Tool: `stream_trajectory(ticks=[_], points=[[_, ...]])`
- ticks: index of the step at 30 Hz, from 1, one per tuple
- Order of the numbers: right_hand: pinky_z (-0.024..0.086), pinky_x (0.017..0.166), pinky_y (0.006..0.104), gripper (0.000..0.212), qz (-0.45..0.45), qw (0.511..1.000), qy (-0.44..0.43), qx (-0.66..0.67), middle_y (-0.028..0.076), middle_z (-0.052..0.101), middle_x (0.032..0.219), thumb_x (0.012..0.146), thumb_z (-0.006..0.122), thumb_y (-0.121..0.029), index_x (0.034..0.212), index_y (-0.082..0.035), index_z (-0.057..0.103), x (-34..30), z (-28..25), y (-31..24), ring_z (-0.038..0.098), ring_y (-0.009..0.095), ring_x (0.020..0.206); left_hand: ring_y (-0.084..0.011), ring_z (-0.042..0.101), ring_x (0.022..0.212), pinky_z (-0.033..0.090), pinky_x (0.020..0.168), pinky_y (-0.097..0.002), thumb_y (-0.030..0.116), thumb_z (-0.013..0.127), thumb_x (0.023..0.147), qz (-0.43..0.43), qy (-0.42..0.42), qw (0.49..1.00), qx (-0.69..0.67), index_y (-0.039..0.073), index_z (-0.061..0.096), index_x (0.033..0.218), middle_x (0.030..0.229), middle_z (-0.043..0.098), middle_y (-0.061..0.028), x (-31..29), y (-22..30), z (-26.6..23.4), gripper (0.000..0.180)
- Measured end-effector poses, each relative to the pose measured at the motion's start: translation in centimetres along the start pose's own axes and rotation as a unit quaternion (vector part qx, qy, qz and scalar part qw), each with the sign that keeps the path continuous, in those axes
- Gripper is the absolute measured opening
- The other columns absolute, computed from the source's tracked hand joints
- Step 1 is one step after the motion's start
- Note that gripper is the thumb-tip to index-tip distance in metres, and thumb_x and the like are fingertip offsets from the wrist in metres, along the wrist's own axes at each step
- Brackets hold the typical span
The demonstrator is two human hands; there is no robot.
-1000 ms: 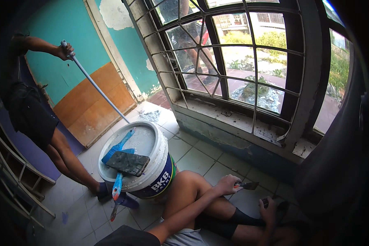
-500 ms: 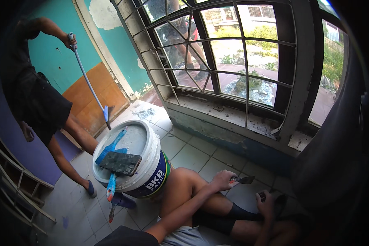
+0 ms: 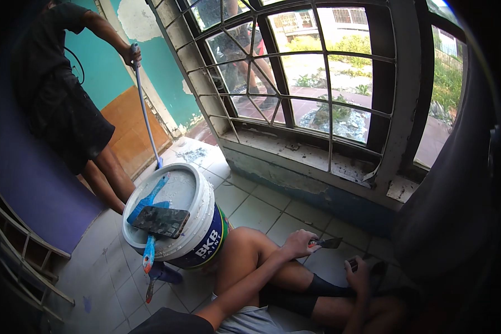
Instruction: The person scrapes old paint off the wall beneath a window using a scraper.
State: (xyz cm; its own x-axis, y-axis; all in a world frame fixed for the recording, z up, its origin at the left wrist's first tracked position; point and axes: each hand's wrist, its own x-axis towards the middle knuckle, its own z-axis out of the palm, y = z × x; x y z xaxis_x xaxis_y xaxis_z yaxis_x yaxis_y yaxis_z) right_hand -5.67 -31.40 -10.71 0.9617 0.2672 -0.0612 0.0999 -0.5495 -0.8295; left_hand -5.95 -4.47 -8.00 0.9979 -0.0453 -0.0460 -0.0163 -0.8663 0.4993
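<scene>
My left hand [image 3: 298, 245] is closed round the orange-and-dark handle of a putty knife [image 3: 332, 242], whose dark blade points right over the tiled floor. Lower and further right, my right hand [image 3: 358, 276] curls its fingers round a small dark object [image 3: 353, 263], its kind hard to make out in shadow. Both hands are above my bent legs, apart from each other. Left of my knee stands a large white paint bucket [image 3: 207, 207] with its lid on. Across the lid lie a blue-stained paintbrush [image 3: 157, 192] and a dark, dusty, phone-like slab [image 3: 161, 221].
At the left another person [image 3: 67, 100] stands holding a long-handled broom [image 3: 145, 106]. A barred window [image 3: 328, 106] rises above a dirty sill ahead. A dark purple object [image 3: 166, 273] sits by the bucket's base. A metal frame [image 3: 28, 250] leans at the lower left.
The other person has shifted right and stands more upright, the broom's head now partly behind the bucket. The view has turned slightly; my hands keep nearly the same pose.
</scene>
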Motion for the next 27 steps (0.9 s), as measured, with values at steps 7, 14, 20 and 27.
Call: stream_trajectory(ticks=[7, 14, 20, 27], points=[[0.053, 0.070, 0.0364, 0.015, -0.002, 1.000, -0.007, 0.001, 0.014, 0.070, 0.079, 0.091, 0.066, -0.015, 0.090, 0.000, 0.064, 0.0, 0.1, -0.1, 0.070, 0.024, 0.074, -0.0377, 0.067, 0.093, 0.054, 0.084, -0.0464, 0.040, 0.072, 0.083, -0.006, 0.020, 1.000, -0.014, 0.010, 0.073, 0.106, 0.093, 0.071, -0.0190, -0.2, -0.1, -0.2, 0.038], [0.053, 0.070, 0.0382, 0.020, -0.003, 1.000, 0.012, 0.002, 0.017, 0.069, 0.080, 0.089, 0.068, -0.021, 0.091, -0.001, 0.065, -0.2, -0.2, 0.0, 0.070, 0.029, 0.075, -0.0370, 0.069, 0.085, 0.055, 0.081, -0.0437, 0.032, 0.072, 0.081, -0.019, 0.094, 0.995, 0.021, 0.006, 0.075, 0.100, 0.087, 0.072, -0.0184, -0.1, -0.5, -4.1, 0.032], [0.054, 0.073, 0.0407, 0.025, 0.009, 1.000, 0.000, 0.000, 0.019, 0.070, 0.085, 0.089, 0.069, -0.025, 0.095, -0.001, 0.066, 0.5, 0.3, 0.3, 0.071, 0.034, 0.082, -0.0349, 0.070, 0.084, 0.056, 0.082, -0.0430, 0.023, 0.072, 0.078, -0.035, 0.088, 0.990, 0.107, 0.009, 0.077, 0.093, 0.084, 0.071, -0.0193, 1.6, -1.2, -13.1, 0.021], [0.054, 0.073, 0.0411, 0.024, 0.017, 0.999, -0.017, -0.023, 0.019, 0.070, 0.085, 0.089, 0.069, -0.025, 0.096, -0.002, 0.066, 0.6, 0.5, 0.8, 0.071, 0.034, 0.082, -0.0356, 0.070, 0.085, 0.056, 0.082, -0.0432, 0.016, 0.071, 0.075, -0.052, 0.157, 0.983, 0.081, 0.009, 0.077, 0.095, 0.087, 0.071, -0.0188, 5.1, -4.0, -11.2, 0.022]])
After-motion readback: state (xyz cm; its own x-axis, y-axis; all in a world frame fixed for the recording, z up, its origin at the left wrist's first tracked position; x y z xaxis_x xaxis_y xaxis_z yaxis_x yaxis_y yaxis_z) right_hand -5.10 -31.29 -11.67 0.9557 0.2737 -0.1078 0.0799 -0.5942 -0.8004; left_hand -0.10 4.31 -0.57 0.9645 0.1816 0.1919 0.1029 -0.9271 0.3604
